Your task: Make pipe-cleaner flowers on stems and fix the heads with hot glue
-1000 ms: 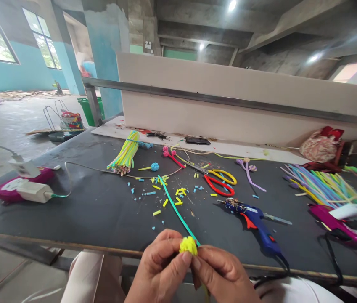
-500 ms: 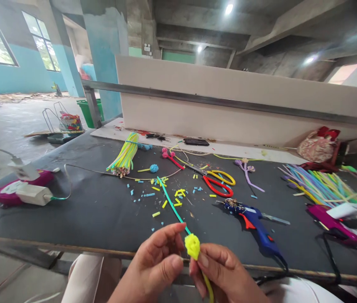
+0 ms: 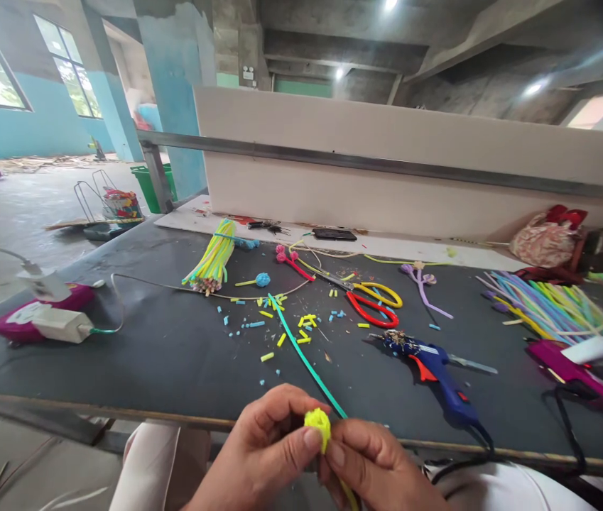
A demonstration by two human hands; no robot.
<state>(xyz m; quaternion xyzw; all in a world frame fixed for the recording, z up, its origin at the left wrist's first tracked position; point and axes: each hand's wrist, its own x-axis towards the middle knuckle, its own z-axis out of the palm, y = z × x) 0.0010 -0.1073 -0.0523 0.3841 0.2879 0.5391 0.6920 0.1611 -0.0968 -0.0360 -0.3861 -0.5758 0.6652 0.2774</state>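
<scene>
Between my two hands, just past the table's front edge, is a yellow fuzzy pipe cleaner [image 3: 317, 427] with its top wound into a small ball. My left hand [image 3: 274, 447] pinches the ball between thumb and fingers. My right hand [image 3: 373, 458] grips the stem right below the ball, and the stem's lower end runs down under that hand. A teal pipe cleaner [image 3: 304, 358] lies on the table behind my hands. Scattered around it are short yellow offcuts [image 3: 306, 321] and blue bits. Scissors [image 3: 373, 301] with one yellow and one red handle rest beyond.
A blue glue gun [image 3: 439, 372] lies to the right with its cable over the table edge. Bundled pipe cleaners [image 3: 210, 259] stand at left, loose ones [image 3: 562, 301] at right. Purple power strips [image 3: 40, 319] sit at the left. A white panel [image 3: 386, 188] backs the table.
My left thumb and fingers have closed on the yellow ball, which has shifted slightly left and down. The view has turned slightly.
</scene>
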